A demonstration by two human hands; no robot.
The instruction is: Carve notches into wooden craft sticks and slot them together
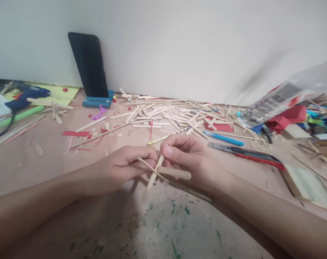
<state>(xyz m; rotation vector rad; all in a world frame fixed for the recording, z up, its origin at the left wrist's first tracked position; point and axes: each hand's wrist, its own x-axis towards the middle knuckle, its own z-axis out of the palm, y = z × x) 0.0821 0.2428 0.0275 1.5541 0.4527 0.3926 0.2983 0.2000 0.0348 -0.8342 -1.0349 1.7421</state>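
Note:
My left hand (123, 169) and my right hand (192, 162) meet at the middle of the table, both closed on a small bundle of wooden craft sticks (163, 173). The sticks cross each other between my fingertips: one points down and left, another lies flat toward the right. A thin skewer-like stick sticks out to the left of the crossing. The hands hover just above the brown tabletop (45, 169).
A heap of loose craft sticks (163, 115) covers the back of the table. A dark phone (89, 64) leans on a blue stand (97, 101) by the wall. A blue glue gun (23, 98) lies far left. A blue pen (224, 138), a red-handled cutter (247, 154) and a plastic bag (293, 93) lie right.

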